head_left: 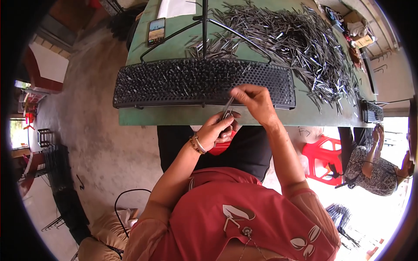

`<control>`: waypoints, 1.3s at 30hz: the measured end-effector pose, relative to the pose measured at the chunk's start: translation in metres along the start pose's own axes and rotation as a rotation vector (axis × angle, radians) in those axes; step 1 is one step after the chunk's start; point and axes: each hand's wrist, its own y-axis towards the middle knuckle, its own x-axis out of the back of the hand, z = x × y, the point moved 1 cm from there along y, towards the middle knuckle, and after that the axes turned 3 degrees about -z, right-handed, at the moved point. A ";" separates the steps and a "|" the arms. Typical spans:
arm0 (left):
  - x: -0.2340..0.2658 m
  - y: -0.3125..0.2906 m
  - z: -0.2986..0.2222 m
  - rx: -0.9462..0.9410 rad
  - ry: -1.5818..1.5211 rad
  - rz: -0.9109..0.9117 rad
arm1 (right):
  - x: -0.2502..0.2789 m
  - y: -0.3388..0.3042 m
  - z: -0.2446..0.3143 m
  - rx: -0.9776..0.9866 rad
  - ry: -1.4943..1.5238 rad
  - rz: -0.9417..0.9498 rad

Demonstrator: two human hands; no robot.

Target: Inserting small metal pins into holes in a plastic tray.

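- The left hand (214, 130) is closed around a small bunch of thin metal strips (227, 107), which point up toward 12 o'clock.
- The right hand (254, 102), at about 2 o'clock from it, has thumb and forefinger drawn together near the strips' upper ends; whether they pinch one cannot be told. The two hands are close but not clasped.
- From the hands, a long black perforated rack (265, 79) spans roughly 10 to 2 o'clock along the near edge of a green table (174, 116). Dark strips crowd most of its holes; bare holes show toward its right end.
- Black rods (205, 37) rise from the rack toward 12 o'clock.
- A broad heap of loose strips (305, 48) lies on the table between 1 and 2 o'clock.
- A phone (156, 31) with a lit screen lies at 11 o'clock.
- A red plastic stool (308, 153) stands near 4 o'clock.
- Another person (370, 174) sits between 3 and 4 o'clock.
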 end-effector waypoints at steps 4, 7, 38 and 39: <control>0.001 0.009 0.006 0.019 -0.028 -0.061 | -0.004 0.012 0.008 0.138 -0.166 -0.212; 0.004 0.013 0.011 0.051 -0.117 -0.112 | -0.013 0.022 -0.002 0.308 -0.279 -0.212; 0.010 0.005 0.018 0.020 -0.172 -0.156 | -0.041 0.020 -0.026 0.096 0.065 -0.535; 0.011 0.005 0.019 0.012 -0.178 -0.152 | -0.041 0.020 -0.026 0.096 0.075 -0.534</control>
